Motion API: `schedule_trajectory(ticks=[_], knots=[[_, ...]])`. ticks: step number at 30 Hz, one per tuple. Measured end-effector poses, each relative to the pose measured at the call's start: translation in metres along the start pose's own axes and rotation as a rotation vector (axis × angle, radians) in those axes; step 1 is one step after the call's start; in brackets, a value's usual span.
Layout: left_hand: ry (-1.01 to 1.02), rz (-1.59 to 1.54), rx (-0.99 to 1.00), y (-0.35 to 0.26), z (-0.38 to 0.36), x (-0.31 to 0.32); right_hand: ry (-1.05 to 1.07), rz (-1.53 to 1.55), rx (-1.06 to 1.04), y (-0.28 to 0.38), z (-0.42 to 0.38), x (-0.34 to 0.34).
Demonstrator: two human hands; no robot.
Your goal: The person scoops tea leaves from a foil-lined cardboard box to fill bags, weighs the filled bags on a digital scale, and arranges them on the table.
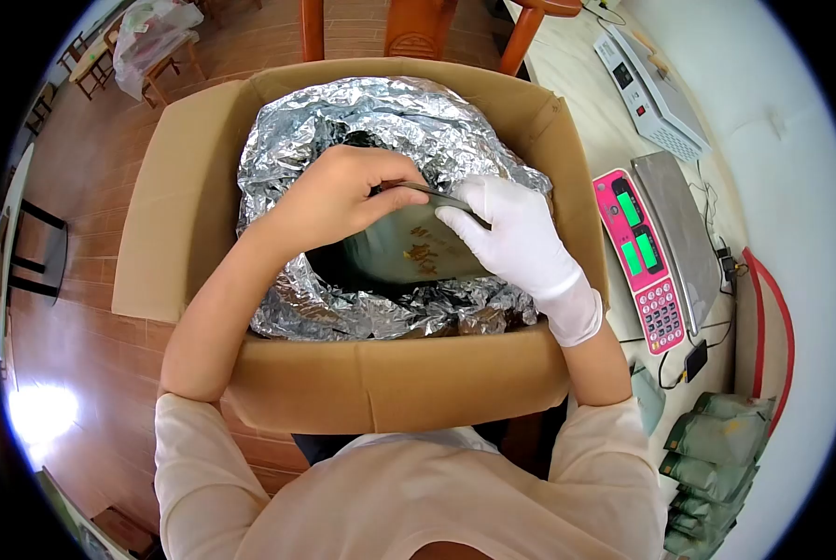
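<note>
A pale green pouch with gold lettering hangs over the opening of a silver foil liner. My bare left hand pinches the left end of the pouch's top edge between thumb and fingers. At the right end of that same edge, my right hand, in a white glove, has its thumb and fingers closed on it. Dark contents show below the pouch inside the liner, too shadowed to name. The crumpled liner sits in a cardboard box in front of my body.
To the right, a pink scale with lit green displays stands on a pale counter, with a grey-white machine behind it. Several green pouches are stacked at lower right. A wooden chair stands beyond the box.
</note>
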State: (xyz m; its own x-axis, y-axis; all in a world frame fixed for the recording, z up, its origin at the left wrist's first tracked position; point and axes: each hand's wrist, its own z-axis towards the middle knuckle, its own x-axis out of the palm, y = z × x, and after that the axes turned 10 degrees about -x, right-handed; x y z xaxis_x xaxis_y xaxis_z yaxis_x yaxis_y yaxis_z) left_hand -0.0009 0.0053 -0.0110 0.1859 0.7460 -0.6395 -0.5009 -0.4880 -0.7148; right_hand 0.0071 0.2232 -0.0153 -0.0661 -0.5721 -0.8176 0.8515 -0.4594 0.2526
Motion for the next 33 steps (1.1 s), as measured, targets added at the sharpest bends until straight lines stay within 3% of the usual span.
schedule_trajectory(ticks=[6,10,18,21,24,33], knots=[[-0.028,0.144,0.138,0.001,-0.002,0.008,-0.062,0.121,0.054,0.003,0.003,0.007],[-0.022,0.155,0.156,0.001,-0.002,0.008,-0.021,-0.018,-0.03,0.001,0.003,0.011],[-0.074,0.241,0.014,0.002,-0.002,-0.004,0.057,-0.074,0.057,-0.004,-0.005,0.002],[-0.017,0.138,-0.022,-0.002,-0.002,-0.005,0.041,-0.124,-0.036,-0.003,-0.005,0.005],[0.074,0.314,0.148,-0.007,-0.004,-0.002,0.209,-0.297,-0.117,0.006,-0.001,0.008],[0.005,0.464,0.105,0.0,-0.005,0.003,0.146,-0.165,-0.052,-0.008,-0.005,0.007]])
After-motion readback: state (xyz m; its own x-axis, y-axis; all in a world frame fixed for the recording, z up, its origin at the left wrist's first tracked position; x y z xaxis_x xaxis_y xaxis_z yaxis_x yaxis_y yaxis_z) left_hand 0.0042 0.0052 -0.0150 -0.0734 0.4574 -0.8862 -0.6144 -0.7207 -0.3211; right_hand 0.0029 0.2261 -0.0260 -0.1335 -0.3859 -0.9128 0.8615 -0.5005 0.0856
